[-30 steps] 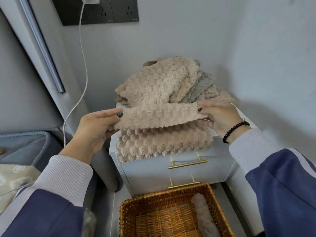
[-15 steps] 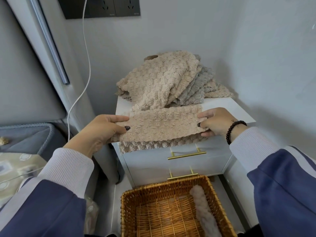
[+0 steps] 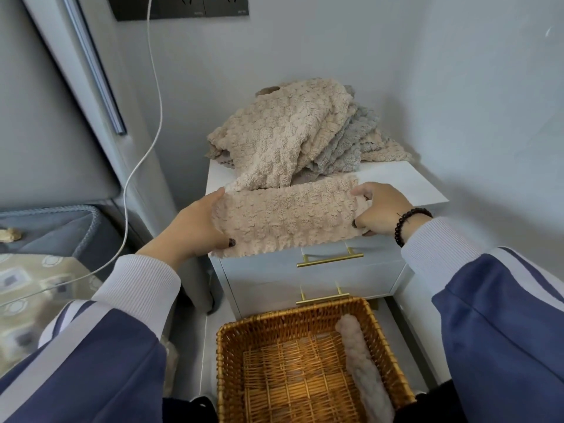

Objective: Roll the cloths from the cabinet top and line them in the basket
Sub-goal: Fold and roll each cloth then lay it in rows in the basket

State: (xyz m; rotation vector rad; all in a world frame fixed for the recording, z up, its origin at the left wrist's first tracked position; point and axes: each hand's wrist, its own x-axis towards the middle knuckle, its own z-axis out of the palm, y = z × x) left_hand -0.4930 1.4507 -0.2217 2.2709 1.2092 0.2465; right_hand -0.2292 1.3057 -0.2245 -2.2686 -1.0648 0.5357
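Dark rectangular wall socket panel (image 3: 180, 7) at top, on pale grey wall (image 3: 335, 41). Thin white cable (image 3: 158, 96) hangs from panel, curves down left toward patterned beige bedding (image 3: 33, 288). Grey-blue padded cushion with corded edge (image 3: 61, 230) at left, small pale object on it. Two brass bar drawer handles (image 3: 330, 259) below, one above other.

Fluffy, bobbled beige cloth (image 3: 290, 215), deep matt pile, and more of the same plush stuff in the heap (image 3: 293, 132). Smooth white cabinet (image 3: 305, 279), satin finish, brushed brass-look handles (image 3: 329, 260). Woven wicker basket (image 3: 305, 319), glossy golden cane.
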